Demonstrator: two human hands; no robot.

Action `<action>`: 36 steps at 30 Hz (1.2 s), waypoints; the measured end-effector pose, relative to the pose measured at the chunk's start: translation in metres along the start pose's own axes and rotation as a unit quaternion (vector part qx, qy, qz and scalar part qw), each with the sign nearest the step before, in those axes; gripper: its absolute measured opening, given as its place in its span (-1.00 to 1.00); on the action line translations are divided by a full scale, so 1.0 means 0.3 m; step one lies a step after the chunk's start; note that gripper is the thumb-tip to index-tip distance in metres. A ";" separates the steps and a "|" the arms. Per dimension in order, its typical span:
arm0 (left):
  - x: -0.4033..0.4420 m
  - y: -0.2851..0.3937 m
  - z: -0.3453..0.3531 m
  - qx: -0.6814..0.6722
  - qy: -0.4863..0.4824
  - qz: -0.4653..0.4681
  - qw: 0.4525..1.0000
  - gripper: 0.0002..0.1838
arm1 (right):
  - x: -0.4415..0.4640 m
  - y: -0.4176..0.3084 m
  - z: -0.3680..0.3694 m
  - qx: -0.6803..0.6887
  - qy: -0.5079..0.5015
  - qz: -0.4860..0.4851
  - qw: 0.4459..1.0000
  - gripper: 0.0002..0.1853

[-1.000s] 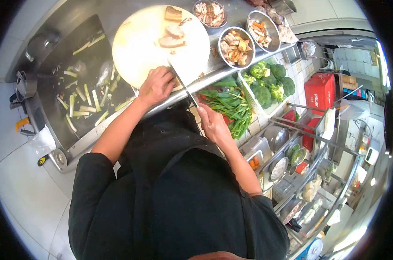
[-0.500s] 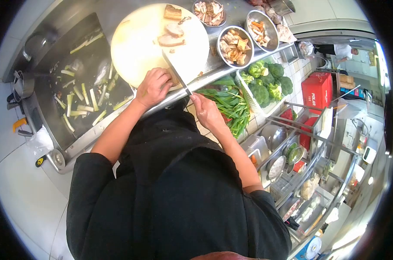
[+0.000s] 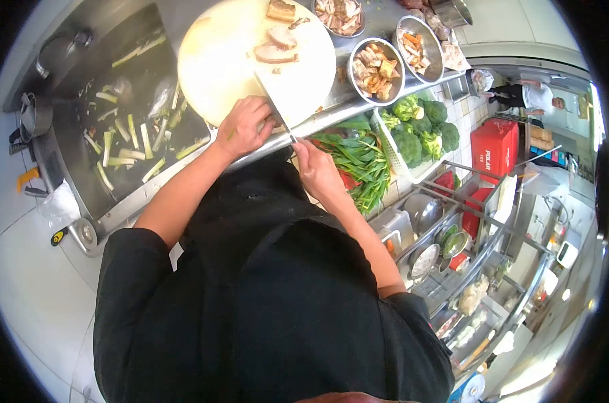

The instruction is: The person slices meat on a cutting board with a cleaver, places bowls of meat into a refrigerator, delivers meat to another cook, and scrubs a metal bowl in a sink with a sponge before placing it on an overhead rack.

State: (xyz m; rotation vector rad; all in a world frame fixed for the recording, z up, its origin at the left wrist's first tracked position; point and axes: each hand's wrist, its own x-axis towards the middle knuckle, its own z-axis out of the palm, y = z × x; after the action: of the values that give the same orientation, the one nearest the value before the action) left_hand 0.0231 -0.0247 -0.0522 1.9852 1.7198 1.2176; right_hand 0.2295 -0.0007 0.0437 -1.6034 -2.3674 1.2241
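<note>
My right hand [image 3: 318,169] grips the handle of a knife [image 3: 275,107], whose blade points away over the near edge of the round cutting board [image 3: 214,64]. Just left of the blade, my left hand [image 3: 244,126] has its fingers curled down on the board, over a brownish piece of meat that is mostly hidden. Farther up the board lie sliced meat [image 3: 275,54] and a browned chunk of meat [image 3: 281,10]. To the right stand a steel bowl of meat chunks [image 3: 376,72], a bowl of pale meat strips [image 3: 339,16] and a bowl of orange and white pieces [image 3: 415,48].
Left of the board is a steel sink [image 3: 93,185] with cut leek pieces [image 3: 133,131]. Below the counter edge on the right are leafy greens [image 3: 358,168] and a white basket of broccoli [image 3: 408,144]. A red cooler [image 3: 492,149], metal shelving [image 3: 492,232] and another person [image 3: 534,99] are farther right.
The view has shifted slightly, so the board and bowls sit a little higher and to the right. Both hands stay near the board's edge, the knife still in my right hand.
</note>
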 end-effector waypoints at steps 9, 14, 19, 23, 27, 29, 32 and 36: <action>-0.015 0.005 -0.007 -0.004 0.030 -0.001 1.000 -0.81 | -0.044 -0.061 -0.101 0.034 -0.050 0.043 0.997 -0.50; -0.014 0.002 0.000 -0.016 0.028 -0.016 0.999 -0.81 | 0.050 -0.023 0.007 0.002 -0.007 -0.014 1.000 -0.53; -0.026 -0.011 -0.019 -0.033 0.048 0.018 0.998 -0.78 | 0.073 -0.051 -0.057 0.030 -0.023 -0.003 0.999 -0.53; -0.032 -0.007 -0.022 -0.027 0.024 0.001 0.999 -0.78 | -0.027 -0.082 -0.108 0.042 -0.036 0.006 0.998 -0.52; -0.026 0.003 -0.021 -0.022 0.024 -0.005 0.999 -0.79 | -0.036 -0.035 -0.031 -0.009 -0.037 0.026 0.999 -0.52; -0.032 -0.006 -0.012 -0.020 0.036 -0.003 0.999 -0.82 | 0.012 -0.035 0.008 -0.035 -0.033 0.011 0.999 -0.50; -0.043 -0.011 0.003 -0.024 0.048 -0.016 0.998 -0.83 | 0.067 -0.032 -0.007 -0.017 -0.027 -0.011 0.999 -0.50; -0.036 0.001 -0.012 -0.029 0.053 0.002 0.998 -0.84 | 0.019 -0.070 -0.086 0.010 -0.041 0.003 0.999 -0.51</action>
State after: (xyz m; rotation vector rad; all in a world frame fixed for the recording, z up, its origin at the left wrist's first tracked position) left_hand 0.0213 -0.0358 -0.0543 1.9244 1.7096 1.3809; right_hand 0.2217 0.0155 0.0721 -1.5864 -2.3907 1.3373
